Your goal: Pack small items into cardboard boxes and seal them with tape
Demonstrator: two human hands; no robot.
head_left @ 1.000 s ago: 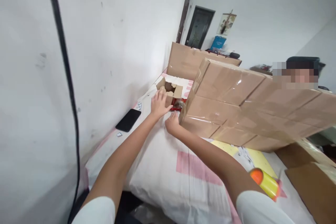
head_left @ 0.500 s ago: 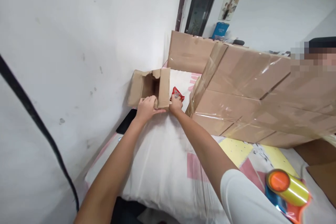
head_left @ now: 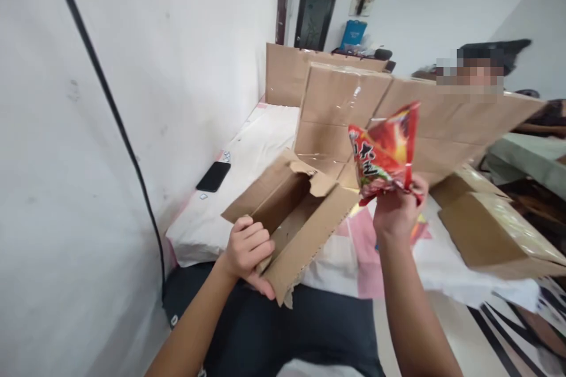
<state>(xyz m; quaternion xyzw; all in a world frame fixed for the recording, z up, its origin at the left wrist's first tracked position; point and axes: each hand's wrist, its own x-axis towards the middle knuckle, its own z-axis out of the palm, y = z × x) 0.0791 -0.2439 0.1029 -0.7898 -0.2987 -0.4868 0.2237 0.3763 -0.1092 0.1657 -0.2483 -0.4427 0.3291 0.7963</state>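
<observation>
My left hand [head_left: 247, 250] grips the near edge of a small open cardboard box [head_left: 295, 218], held tilted above my lap with its opening facing me. Its inside looks empty. My right hand [head_left: 398, 212] is closed on the bottom of a red snack packet [head_left: 384, 153] with white lettering, held up to the right of the box. A large taped cardboard carton [head_left: 354, 112] lies on the bed right behind both.
A black phone [head_left: 213, 176] lies on the white bedding [head_left: 260, 141] by the wall. Another cardboard carton [head_left: 283, 70] stands at the far end, and flat cardboard [head_left: 486, 230] lies at the right. A person sits behind the large carton. A black cable [head_left: 110, 100] runs down the wall.
Both hands pulled back from the bed toward me, the left bringing the small box to my lap, the right lifting the red packet up into the air.
</observation>
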